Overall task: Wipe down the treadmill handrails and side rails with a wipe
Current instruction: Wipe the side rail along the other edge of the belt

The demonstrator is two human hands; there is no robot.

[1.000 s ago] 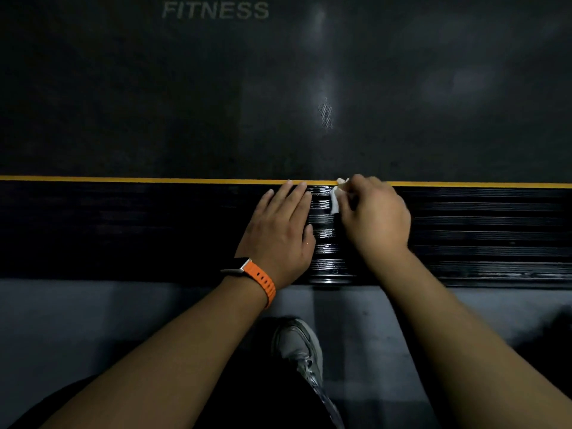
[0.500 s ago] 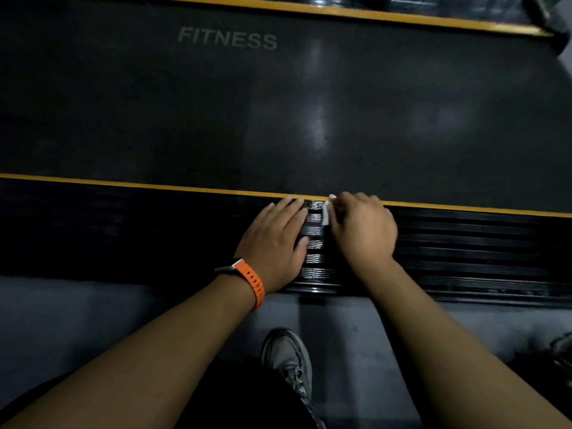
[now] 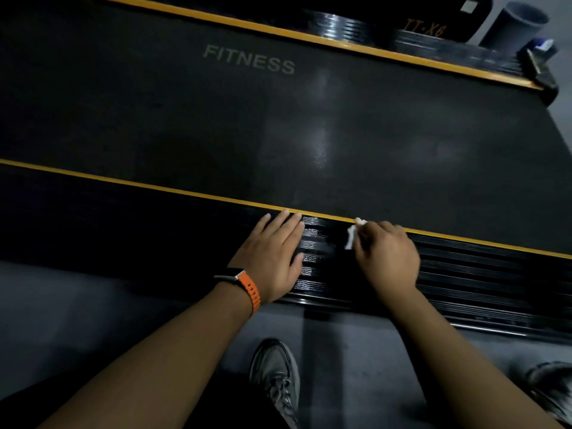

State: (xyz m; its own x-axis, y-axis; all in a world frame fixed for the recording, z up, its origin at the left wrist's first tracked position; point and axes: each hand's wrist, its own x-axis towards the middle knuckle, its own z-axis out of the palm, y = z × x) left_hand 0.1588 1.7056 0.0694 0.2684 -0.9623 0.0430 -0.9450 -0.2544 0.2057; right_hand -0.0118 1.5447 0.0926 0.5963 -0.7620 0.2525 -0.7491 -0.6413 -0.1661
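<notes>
Rubbing ribbed side rail point(image 3: 479, 274) with wipe point(image 3: 351, 238) seemingly pinched in curled right hand point(image 3: 387, 255); left hand point(image 3: 272, 258) flat, bracing nearby. Might snag there and tear, or slip free.

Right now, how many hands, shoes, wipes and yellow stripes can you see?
Hands: 2, left hand and right hand
Shoes: 2, centre shoe and edge shoe
Wipes: 1, white wipe
Yellow stripes: 2, near stripe and far stripe
Total: 7
</notes>
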